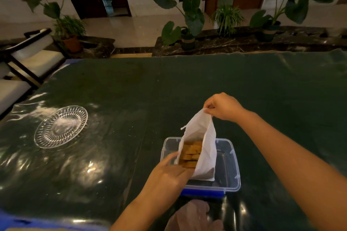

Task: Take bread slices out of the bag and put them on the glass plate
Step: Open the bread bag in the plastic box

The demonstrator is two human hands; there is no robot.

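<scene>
A white bag (206, 148) stands in a clear plastic box (230, 163), its mouth open toward me. Brown bread slices (190, 154) show inside it. My right hand (223, 107) pinches the bag's top edge and holds it up. My left hand (169, 176) is at the bag's mouth, fingers apart, its fingertips against the near-left edge; I cannot tell whether it grips a slice. The cut-glass plate (61, 126) lies bare on the table at the far left, well apart from both hands.
The table (169, 90) wears a dark green cover under shiny clear plastic. A crumpled clear plastic piece (191, 215) lies near me below the box. Chairs (32, 56) stand at the left edge. Potted plants (187, 24) line a ledge beyond the table.
</scene>
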